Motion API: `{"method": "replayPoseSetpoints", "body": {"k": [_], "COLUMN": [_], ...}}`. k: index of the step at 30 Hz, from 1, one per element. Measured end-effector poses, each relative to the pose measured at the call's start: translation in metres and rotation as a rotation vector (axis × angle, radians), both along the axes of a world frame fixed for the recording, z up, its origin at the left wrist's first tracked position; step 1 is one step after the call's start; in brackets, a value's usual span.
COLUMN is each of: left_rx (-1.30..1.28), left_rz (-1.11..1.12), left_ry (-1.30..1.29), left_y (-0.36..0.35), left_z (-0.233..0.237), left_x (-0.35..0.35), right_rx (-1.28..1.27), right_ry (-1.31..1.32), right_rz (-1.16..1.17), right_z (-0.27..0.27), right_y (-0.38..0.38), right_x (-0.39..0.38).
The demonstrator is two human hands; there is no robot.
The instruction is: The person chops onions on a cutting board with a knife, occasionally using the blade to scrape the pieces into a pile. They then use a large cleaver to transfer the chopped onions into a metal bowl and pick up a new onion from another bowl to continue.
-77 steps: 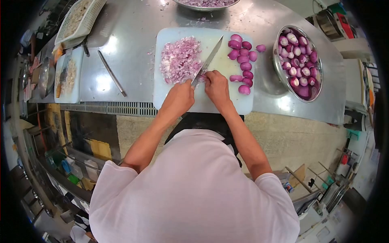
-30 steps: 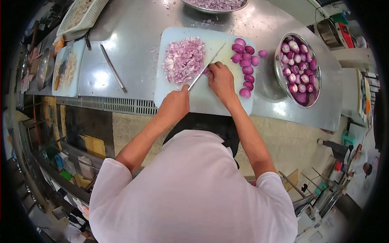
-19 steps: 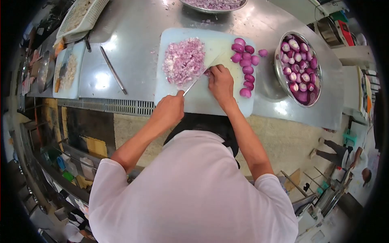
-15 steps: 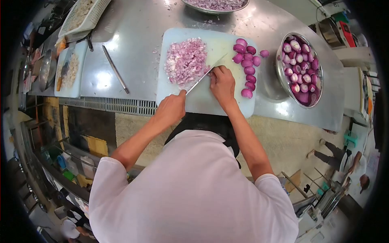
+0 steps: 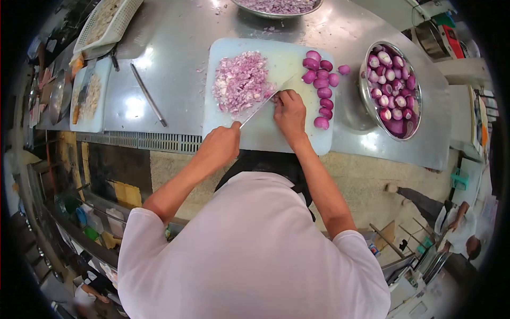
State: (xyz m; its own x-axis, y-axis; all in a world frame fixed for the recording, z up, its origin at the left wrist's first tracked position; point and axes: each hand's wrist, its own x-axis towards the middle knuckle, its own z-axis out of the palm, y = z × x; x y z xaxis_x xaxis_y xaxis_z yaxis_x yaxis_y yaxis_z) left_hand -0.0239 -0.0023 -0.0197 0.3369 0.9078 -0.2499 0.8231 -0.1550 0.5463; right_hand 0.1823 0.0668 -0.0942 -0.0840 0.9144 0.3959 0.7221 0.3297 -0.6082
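Note:
My left hand (image 5: 219, 147) is wrapped round the handle end of a knife (image 5: 258, 110), whose blade slants up and to the right over the white cutting board (image 5: 255, 139). On the blade's right side, close to its edge, my right hand (image 5: 290, 110) has its fingers curled and pressed together. What lies under those fingertips is hidden. A pile of chopped red onion (image 5: 241, 80) covers the board's left part, touching the blade. Along the board's right side sit several peeled red onions (image 5: 324, 92), and one more onion (image 5: 343, 69) rests just off the edge.
A metal bowl of peeled onions (image 5: 363, 90) stands right. Another bowl (image 5: 279, 15) with chopped onion is at the back. Left lie a metal rod (image 5: 148, 94), a small board (image 5: 101, 109) with a knife, and a white basket (image 5: 118, 33). A person (image 5: 443, 215) is at far right.
The view has shifted slightly. My hands and the knife keep nearly the same places, with the blade tilted a little flatter beside the pile. The person at right has moved a leg.

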Motion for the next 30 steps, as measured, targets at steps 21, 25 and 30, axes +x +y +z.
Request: {"method": "replayPoseSetpoints", "body": {"k": [21, 25, 30], "left_rx": [-0.089, -0.065, -0.073], "left_rz": [-0.032, -0.045, -0.014], "left_ry": [0.016, 0.041, -0.021], "left_y": [-0.002, -0.001, 0.001], "left_z": [0.01, 0.005, 0.005], "left_x": [0.005, -0.002, -0.001], "right_rx": [-0.058, -0.064, -0.053], "right_ry": [0.147, 0.151, 0.152], "right_rz": [-0.029, -0.036, -0.031], "right_z": [-0.005, -0.003, 0.003], "right_y": [-0.017, -0.014, -0.011], "right_x": [0.007, 0.001, 0.001]}}
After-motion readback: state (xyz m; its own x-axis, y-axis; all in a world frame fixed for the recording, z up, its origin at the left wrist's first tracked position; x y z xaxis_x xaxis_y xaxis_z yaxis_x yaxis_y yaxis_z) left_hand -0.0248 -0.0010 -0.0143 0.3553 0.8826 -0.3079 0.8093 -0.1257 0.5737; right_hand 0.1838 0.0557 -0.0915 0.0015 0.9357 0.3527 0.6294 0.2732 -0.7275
